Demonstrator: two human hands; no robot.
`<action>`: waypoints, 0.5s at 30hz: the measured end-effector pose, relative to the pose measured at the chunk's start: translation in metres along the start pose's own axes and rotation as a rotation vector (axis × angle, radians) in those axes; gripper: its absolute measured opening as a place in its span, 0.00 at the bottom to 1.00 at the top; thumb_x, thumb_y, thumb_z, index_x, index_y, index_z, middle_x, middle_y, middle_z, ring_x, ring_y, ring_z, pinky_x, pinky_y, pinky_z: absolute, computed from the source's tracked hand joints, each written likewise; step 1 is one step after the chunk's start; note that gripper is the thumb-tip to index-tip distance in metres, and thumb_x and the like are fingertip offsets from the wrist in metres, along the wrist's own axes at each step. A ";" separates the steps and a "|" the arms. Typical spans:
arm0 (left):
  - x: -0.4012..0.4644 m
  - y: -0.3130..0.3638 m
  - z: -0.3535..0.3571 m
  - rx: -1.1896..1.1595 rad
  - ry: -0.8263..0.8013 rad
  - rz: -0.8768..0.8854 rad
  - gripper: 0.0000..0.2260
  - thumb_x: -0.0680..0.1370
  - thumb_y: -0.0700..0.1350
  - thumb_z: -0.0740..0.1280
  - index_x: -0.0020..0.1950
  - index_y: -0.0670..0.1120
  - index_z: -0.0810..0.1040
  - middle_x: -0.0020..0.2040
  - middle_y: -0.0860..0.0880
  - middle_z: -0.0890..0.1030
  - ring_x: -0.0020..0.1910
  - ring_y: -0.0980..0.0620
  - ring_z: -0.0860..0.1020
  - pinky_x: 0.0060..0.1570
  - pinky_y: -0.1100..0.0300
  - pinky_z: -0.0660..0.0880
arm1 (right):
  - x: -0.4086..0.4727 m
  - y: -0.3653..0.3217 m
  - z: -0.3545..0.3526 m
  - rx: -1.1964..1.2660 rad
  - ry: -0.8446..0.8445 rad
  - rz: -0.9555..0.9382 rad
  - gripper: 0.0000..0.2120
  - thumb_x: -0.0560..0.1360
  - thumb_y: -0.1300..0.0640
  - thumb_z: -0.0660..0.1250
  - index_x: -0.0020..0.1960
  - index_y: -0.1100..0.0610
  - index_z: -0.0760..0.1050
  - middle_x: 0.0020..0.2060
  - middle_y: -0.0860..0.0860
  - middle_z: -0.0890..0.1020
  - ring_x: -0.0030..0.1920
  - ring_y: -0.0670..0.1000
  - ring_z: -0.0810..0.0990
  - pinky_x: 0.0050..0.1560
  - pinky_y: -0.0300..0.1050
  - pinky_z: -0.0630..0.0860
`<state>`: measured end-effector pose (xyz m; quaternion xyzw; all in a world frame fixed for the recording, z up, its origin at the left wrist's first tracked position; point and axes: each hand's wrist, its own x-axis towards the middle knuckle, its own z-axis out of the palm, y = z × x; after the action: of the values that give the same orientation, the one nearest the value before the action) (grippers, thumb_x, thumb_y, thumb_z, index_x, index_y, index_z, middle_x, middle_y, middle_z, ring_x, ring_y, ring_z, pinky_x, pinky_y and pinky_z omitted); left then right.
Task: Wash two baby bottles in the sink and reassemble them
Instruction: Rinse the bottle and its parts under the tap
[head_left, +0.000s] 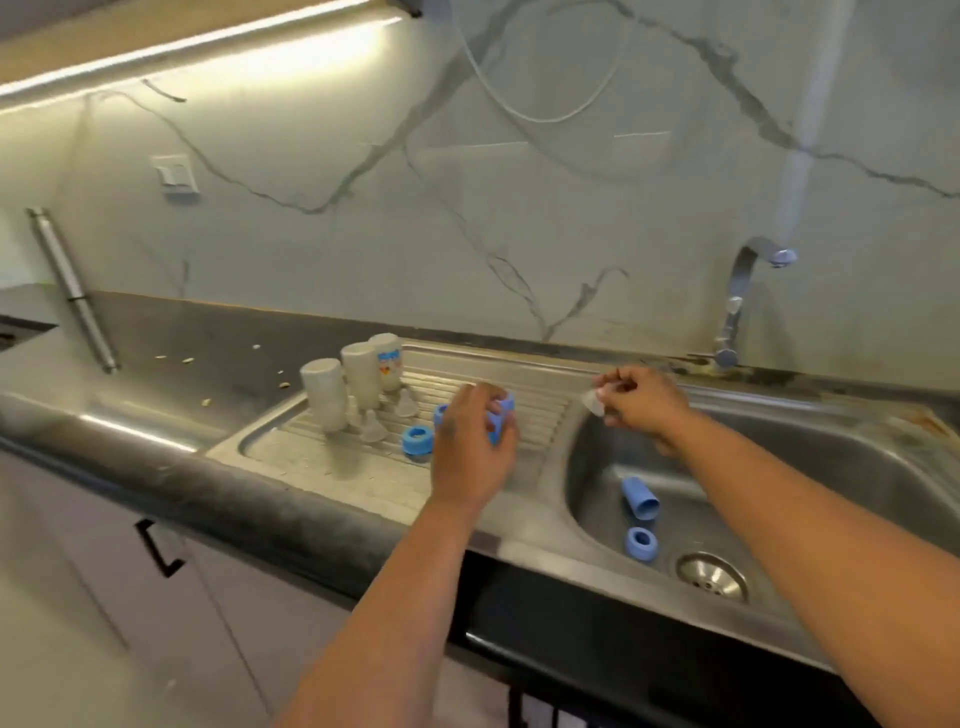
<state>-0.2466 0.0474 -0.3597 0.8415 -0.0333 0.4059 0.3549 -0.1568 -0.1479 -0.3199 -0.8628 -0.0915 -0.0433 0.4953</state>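
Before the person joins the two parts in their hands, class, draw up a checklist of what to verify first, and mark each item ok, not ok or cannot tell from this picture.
1. Left hand has a firm hold on the blue part: ok, fingers curl round it.
2. Right hand holds the clear nipple: ok, pinched at the fingertips.
3. Both parts are rinsed clean: cannot tell.
4. Nipple lined up with the blue part: not ok, the hands are apart.
5. All pieces out of the sink basin: not ok, a blue cap and a blue ring lie in it.
6. Bottles ready on the drainboard: ok, three stand there.
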 end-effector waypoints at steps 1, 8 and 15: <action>0.001 -0.017 -0.015 0.018 0.073 -0.063 0.08 0.76 0.41 0.70 0.54 0.46 0.77 0.48 0.52 0.77 0.42 0.56 0.76 0.42 0.66 0.74 | 0.012 -0.014 0.015 -0.025 -0.027 -0.058 0.10 0.75 0.64 0.66 0.40 0.50 0.78 0.36 0.49 0.79 0.43 0.53 0.78 0.49 0.57 0.80; 0.021 -0.096 -0.068 0.131 0.292 -0.416 0.09 0.76 0.39 0.69 0.55 0.45 0.74 0.52 0.48 0.76 0.48 0.51 0.75 0.45 0.64 0.71 | 0.067 -0.095 0.104 -0.286 -0.190 -0.300 0.10 0.74 0.59 0.72 0.55 0.57 0.81 0.48 0.51 0.82 0.49 0.49 0.78 0.54 0.42 0.75; 0.046 -0.126 -0.070 0.200 0.324 -0.415 0.09 0.76 0.39 0.68 0.53 0.47 0.72 0.52 0.50 0.74 0.47 0.54 0.75 0.45 0.65 0.72 | 0.124 -0.123 0.189 -0.531 -0.329 -0.353 0.08 0.73 0.61 0.73 0.52 0.58 0.81 0.49 0.54 0.83 0.47 0.50 0.78 0.50 0.42 0.75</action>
<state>-0.2183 0.1959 -0.3702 0.7853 0.2370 0.4551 0.3464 -0.0634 0.0902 -0.2908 -0.9277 -0.3033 -0.0111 0.2175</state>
